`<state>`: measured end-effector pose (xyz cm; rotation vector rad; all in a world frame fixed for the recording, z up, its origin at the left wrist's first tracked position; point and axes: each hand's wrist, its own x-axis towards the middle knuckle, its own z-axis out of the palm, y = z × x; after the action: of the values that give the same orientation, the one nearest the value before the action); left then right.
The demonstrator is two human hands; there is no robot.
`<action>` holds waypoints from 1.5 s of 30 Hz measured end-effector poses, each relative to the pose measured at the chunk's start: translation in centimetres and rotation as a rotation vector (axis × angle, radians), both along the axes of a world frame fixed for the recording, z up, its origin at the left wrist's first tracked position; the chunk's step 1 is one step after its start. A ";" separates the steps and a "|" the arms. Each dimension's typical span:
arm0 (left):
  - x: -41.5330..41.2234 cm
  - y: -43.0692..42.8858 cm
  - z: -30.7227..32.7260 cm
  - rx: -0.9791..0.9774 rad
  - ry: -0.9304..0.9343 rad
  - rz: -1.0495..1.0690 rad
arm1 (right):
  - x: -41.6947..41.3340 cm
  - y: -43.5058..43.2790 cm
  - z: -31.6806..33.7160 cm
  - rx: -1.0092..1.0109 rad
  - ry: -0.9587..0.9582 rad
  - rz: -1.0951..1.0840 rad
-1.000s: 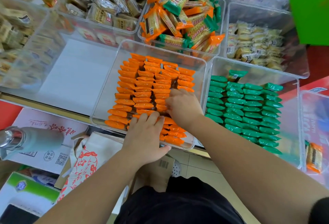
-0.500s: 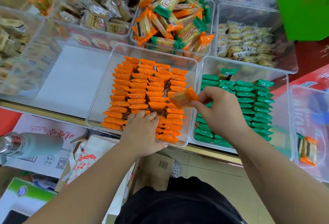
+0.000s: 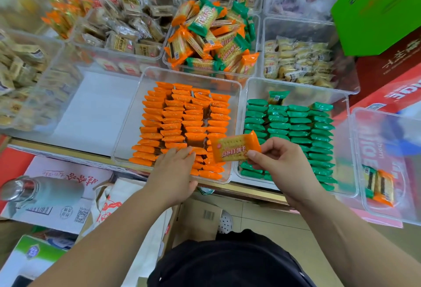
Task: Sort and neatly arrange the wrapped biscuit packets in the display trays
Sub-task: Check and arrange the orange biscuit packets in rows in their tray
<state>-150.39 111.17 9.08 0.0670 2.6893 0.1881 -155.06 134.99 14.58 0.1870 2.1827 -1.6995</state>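
Currently pinching one orange packet [image 3: 235, 147] by its right end with right hand [image 3: 280, 163], thumb and fingertips curled onto the wrapper. Holding it printed face up in the air, over the near right corner of the orange tray [image 3: 128, 127], just beside the wall next to the green tray [image 3: 342, 147]. Resting left hand [image 3: 175, 170] on the near orange rows [image 3: 173, 122], fingers fairly straight, gripping nothing. Long axis roughly left-right, right end slightly further away, so already close to the row direction. Looks like a slot job: dark gap in the third column, just left of the packet and just beyond the left fingertips. Probably calls for a short move left and away, plus tipping the flat face onto its edge to match the shingled neighbours. Gap nearer the left hand, but likely reachable with the right, no handover.
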 end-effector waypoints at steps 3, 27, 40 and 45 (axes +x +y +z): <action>2.4 -0.1 1.6 0.349 0.113 0.186 | 1.3 0.1 1.2 -0.129 -0.045 0.005; 9.8 1.7 8.6 1.610 0.024 1.074 | 7.7 -0.7 5.0 -0.663 -0.104 0.136; 9.5 3.0 12.9 1.309 0.379 0.875 | 8.2 -0.4 2.1 -0.575 -0.473 0.031; 9.8 2.6 12.5 1.403 0.310 0.880 | 7.9 0.0 2.4 -0.740 -0.437 -0.007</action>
<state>-140.61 113.72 21.59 -0.6935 2.0639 2.3431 -147.17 135.01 16.98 0.3230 1.1605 -2.1007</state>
